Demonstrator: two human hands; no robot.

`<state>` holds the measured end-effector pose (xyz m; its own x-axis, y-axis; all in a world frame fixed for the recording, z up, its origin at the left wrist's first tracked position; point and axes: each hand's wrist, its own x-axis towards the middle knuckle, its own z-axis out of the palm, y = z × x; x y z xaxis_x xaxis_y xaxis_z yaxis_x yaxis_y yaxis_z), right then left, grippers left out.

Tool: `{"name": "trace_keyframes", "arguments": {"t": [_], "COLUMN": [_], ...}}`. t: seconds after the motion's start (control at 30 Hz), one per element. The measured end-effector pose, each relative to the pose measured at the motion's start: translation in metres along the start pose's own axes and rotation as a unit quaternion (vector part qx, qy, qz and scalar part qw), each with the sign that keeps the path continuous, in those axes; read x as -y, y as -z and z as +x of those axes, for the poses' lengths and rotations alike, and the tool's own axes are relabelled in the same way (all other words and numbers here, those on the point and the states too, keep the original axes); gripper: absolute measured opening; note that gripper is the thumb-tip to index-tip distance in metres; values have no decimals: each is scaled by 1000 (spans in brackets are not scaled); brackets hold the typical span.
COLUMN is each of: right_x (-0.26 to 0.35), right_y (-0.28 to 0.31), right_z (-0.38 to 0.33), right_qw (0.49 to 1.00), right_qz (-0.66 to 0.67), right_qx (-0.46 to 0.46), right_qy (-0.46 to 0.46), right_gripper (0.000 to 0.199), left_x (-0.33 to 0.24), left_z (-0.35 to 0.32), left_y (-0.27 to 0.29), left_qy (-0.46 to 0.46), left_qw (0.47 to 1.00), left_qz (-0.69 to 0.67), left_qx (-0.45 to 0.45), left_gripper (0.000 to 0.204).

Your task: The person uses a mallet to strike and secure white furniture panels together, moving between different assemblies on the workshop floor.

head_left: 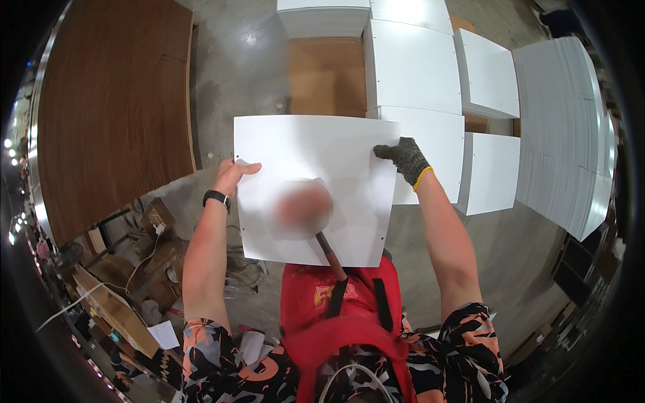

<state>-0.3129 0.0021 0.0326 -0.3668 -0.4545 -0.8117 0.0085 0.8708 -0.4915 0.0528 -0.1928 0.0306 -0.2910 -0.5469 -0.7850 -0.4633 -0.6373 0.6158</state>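
Note:
A white rectangular panel (356,208) with small dark holes near its edges is held in front of my body. My bare left hand (232,176), with a black watch at the wrist, grips its left edge, thumb on top. On the right edge, my right hand (404,160) clasps it in a dark grey knitted glove with a yellow cuff. The fingers under the panel are hidden. A blurred reddish round shape (302,207) with a thin stick (329,255) shows over the panel; its kind is unclear. Below it hangs my red apron (342,302).
Ahead and to the right stand stacks of white panels (416,67), with a taller stack (564,127) farther right. Brown cardboard (327,74) lies beyond my panel. A large brown board (117,114) fills the left side. Cartons and cables (148,248) clutter the lower left floor.

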Motion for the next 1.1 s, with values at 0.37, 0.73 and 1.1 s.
{"name": "trace_keyframes", "arguments": {"t": [0.37, 0.73, 1.1], "right_x": [-4, -90, -184], "right_y": [2, -38, -93], "right_z": [16, -25, -117], "right_qw": [1000, 978, 984], "right_qz": [3, 10, 148], "right_qx": [8, -23, 68], "right_qy": [-2, 206, 73], "right_gripper": [41, 47, 41], "left_x": [2, 56, 186], "left_z": [3, -24, -123], "left_y": [2, 10, 26], "left_qy": [12, 1, 83], "left_qw": [999, 999, 995], "left_qz": [-30, -9, -5], "left_qx": [-15, -34, -61], "left_gripper": [47, 51, 38]}}
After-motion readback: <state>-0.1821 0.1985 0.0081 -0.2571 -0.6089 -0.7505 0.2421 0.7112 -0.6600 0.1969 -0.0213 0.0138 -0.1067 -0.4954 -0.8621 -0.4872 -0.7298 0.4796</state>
